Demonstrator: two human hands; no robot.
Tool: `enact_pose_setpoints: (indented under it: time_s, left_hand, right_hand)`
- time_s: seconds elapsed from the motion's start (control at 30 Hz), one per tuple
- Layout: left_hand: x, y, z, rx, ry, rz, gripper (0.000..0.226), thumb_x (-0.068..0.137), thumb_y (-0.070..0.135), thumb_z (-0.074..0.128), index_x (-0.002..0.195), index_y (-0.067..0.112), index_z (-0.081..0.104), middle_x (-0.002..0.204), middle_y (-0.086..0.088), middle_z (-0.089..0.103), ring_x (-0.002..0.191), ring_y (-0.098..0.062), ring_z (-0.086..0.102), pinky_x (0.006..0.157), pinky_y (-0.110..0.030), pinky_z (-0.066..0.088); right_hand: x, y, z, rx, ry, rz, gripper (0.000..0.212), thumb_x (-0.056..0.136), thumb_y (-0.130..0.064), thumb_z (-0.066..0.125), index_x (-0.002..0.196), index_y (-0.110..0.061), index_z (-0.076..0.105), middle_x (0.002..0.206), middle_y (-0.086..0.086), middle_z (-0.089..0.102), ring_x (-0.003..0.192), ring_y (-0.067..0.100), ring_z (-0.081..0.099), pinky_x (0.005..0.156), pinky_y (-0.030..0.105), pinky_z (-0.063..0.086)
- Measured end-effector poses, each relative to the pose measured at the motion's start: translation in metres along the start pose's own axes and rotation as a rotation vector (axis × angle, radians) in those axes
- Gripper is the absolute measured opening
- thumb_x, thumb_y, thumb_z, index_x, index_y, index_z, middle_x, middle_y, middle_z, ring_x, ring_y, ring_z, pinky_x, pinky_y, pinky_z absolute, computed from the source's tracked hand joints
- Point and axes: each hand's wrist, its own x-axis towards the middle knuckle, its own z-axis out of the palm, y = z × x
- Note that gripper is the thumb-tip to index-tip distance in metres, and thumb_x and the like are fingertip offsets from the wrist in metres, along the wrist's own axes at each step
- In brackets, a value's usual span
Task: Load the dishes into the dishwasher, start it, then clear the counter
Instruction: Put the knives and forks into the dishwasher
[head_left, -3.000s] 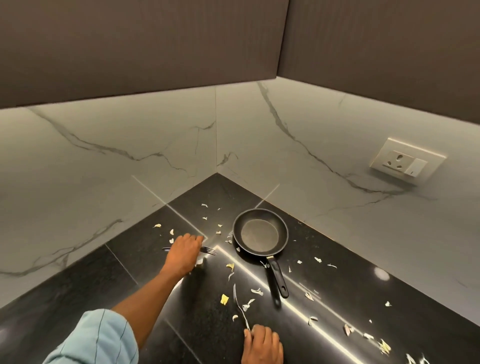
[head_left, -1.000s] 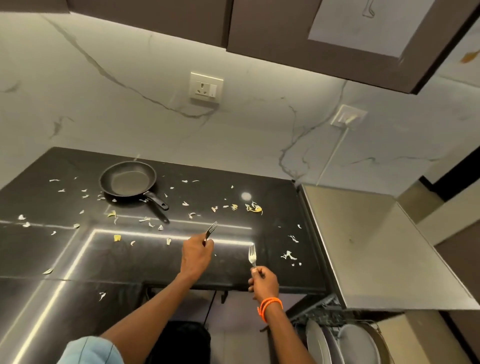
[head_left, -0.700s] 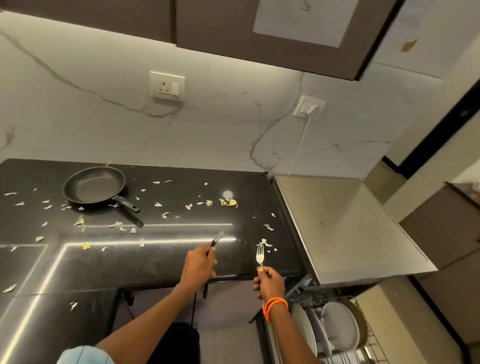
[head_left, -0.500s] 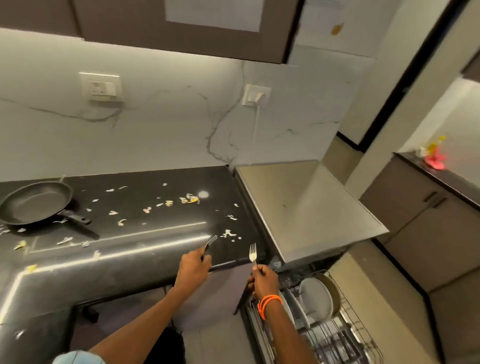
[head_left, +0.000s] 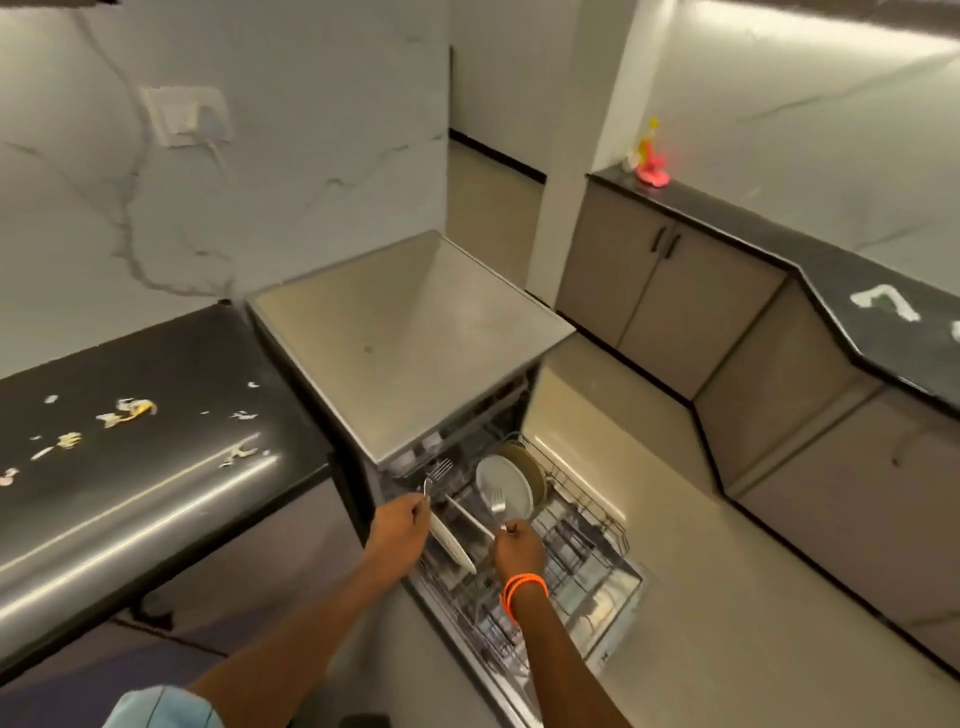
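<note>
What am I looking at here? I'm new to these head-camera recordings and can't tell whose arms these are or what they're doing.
There is no machine here. The one picture comes from a wide-angle camera worn on a person's head, looking forward and down, so the two arms reaching in from below are the wearer's own.

The left hand grips a fork, tines up. The right hand, with orange bands on its wrist, grips a second fork.

Both hover over the pulled-out dishwasher rack, where white plates already stand on edge. The steel slab above it is the dishwasher's top.

To the left is a black counter strewn with food scraps, still to be cleared.
</note>
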Motion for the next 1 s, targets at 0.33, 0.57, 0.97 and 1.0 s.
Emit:
enact_pose_setpoints:
  time_s: [0.33, 0.57, 0.97, 1.0]
  left_hand:
    - [0.066, 0.036, 0.128, 0.33, -0.35, 0.069, 0.019, 0.105, 0.034, 0.042, 0.101, 0.022, 0.057, 0.088, 0.004, 0.071, 0.074, -0.015, 0.07, 0.073, -0.042, 0.061]
    - [0.143, 0.012, 0.242, 0.578, -0.45, 0.138, 0.023, 0.103, 0.037, 0.047, 0.102, 0.019, 0.062, 0.1, -0.004, 0.069, 0.086, -0.021, 0.062, 0.071, -0.031, 0.042]
    - [0.277, -0.075, 0.437, 0.86, -0.629, 0.077, 0.024, 0.094, 0.024, 0.057, 0.087, 0.008, 0.073, 0.088, -0.014, 0.072, 0.078, -0.027, 0.068, 0.062, -0.03, 0.043]
    - [0.284, -0.086, 0.451, 0.872, -0.634, 0.077, 0.022, 0.093, 0.023, 0.058, 0.089, 0.007, 0.073, 0.088, -0.014, 0.073, 0.081, -0.027, 0.069, 0.062, -0.03, 0.043]
  right_hand:
    - [0.087, 0.088, -0.059, 0.166, 0.121, 0.378, 0.012, 0.088, -0.006, 0.049, 0.084, -0.011, 0.059, 0.075, 0.014, 0.07, 0.062, 0.028, 0.071, 0.058, 0.039, 0.059]
    - [0.169, 0.116, -0.068, 0.102, 0.283, 0.517, 0.011, 0.088, -0.016, 0.065, 0.082, -0.009, 0.07, 0.088, 0.012, 0.072, 0.09, 0.032, 0.066, 0.068, 0.023, 0.035]
    - [0.357, 0.23, -0.019, 0.002, 0.314, 0.594, 0.012, 0.083, -0.016, 0.065, 0.078, -0.015, 0.076, 0.08, 0.005, 0.075, 0.081, 0.024, 0.07, 0.066, 0.02, 0.044]
    - [0.369, 0.243, -0.013, -0.004, 0.316, 0.597, 0.012, 0.082, -0.016, 0.065, 0.077, -0.015, 0.076, 0.079, 0.005, 0.075, 0.08, 0.025, 0.071, 0.066, 0.022, 0.047]
